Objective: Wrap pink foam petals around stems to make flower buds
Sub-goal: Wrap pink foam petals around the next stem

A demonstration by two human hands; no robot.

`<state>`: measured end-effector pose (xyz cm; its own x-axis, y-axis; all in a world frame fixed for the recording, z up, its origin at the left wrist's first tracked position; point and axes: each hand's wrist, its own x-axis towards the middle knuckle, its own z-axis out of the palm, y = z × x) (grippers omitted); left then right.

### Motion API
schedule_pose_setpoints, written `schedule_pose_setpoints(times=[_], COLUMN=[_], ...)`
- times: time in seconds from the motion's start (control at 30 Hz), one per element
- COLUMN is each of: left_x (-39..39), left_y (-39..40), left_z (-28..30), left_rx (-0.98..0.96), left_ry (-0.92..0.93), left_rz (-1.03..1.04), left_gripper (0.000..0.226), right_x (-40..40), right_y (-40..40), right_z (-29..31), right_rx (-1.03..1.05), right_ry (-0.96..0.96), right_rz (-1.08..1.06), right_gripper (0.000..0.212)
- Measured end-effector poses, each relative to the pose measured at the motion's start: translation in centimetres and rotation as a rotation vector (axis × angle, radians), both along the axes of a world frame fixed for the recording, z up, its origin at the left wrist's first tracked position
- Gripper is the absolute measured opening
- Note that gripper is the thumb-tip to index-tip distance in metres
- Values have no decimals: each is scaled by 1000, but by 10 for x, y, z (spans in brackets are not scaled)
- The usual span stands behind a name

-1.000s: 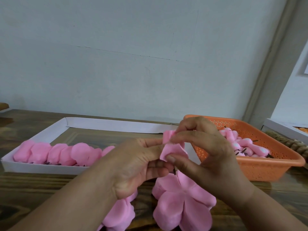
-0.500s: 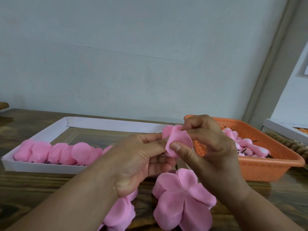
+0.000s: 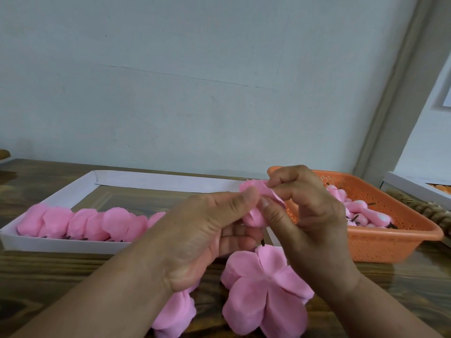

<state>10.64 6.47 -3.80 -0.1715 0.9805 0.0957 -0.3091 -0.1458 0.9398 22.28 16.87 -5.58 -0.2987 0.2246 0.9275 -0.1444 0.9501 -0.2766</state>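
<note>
Wrapping step underway: bud [image 3: 253, 215] is held just left of orange basket [image 3: 390, 240], pinched by L hand [image 3: 207, 230]; outer petal [image 3: 262, 191] is pinched by R hand [image 3: 305, 211]. Next, prob.: petal to be pressed round snugly w/o slipping off stem [image 3: 263, 243].

Both forearms are bare to the frame's lower edge with no sleeve showing, and the left hand [image 3: 207, 230] and right hand [image 3: 305, 215] are bare too, wearing no visible rings, watch or gloves, with short, unpainted nails.
</note>
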Motion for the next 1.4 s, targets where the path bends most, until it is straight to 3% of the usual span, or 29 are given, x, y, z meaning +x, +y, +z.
schedule_pose_setpoints(times=[0.27, 0.47, 0.73, 1.1, 1.4], left_x=[-1, -3, -2, -1, 0], left_y=[3, 4, 3, 3, 6], left_z=[-4, -4, -3, -3, -4], left_rx=[-17, -26, -18, 13, 12], left_ry=[-7, -24, -33, 28, 58], left_rz=[62, 79, 75, 106, 159], left_gripper=[24, 20, 22, 24, 28], right_x=[0, 1, 1, 2, 3], right_y=[-2, -3, -4, -12, -12], right_z=[1, 3, 4, 9, 13], right_rx=[-96, -152, -249, -511, -539], right_ry=[-43, -24, -32, -87, -116], right_rz=[37, -32, -58, 59, 101], right_gripper=[6, 22, 19, 37, 26])
